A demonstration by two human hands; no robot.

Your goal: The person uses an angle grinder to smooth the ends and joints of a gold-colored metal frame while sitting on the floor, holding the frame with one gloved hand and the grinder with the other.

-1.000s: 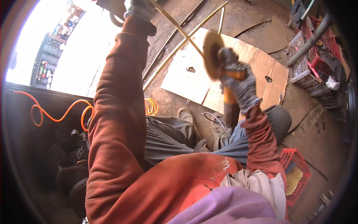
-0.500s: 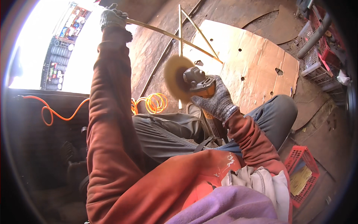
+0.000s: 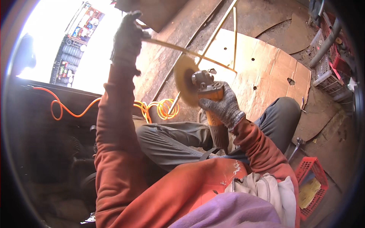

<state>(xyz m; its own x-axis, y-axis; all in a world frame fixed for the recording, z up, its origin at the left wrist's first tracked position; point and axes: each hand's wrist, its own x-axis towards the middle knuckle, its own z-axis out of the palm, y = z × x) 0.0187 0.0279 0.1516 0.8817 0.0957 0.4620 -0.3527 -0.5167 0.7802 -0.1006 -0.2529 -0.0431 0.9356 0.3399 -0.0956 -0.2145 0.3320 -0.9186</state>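
Note:
My right hand (image 3: 225, 104), in a grey knitted glove, grips a yellow-and-grey angle grinder (image 3: 216, 129) near its head. The grinder's large disc (image 3: 186, 80) looks blurred, and its body slants down toward my lap. My left hand (image 3: 127, 41), gloved and stretched out to the far left, is closed around the end of a thin metal frame (image 3: 182, 49). Several narrow bars make up this frame, joined in a triangle at the right, with one long bar crossing diagonally behind the disc. Whether the disc touches a bar I cannot tell.
A flattened cardboard sheet (image 3: 273, 68) with holes lies on the floor ahead. Orange coiled hose (image 3: 167, 108) runs at the left. Plastic crates (image 3: 330, 79) stand far right; a red basket (image 3: 311, 190) and a metal tool (image 3: 296, 148) lie near my right side.
The frame has turned, its long bar going from upright to diagonal. My left hand has come slightly nearer and to the right. The grinder stays in my right hand, shifted a little right.

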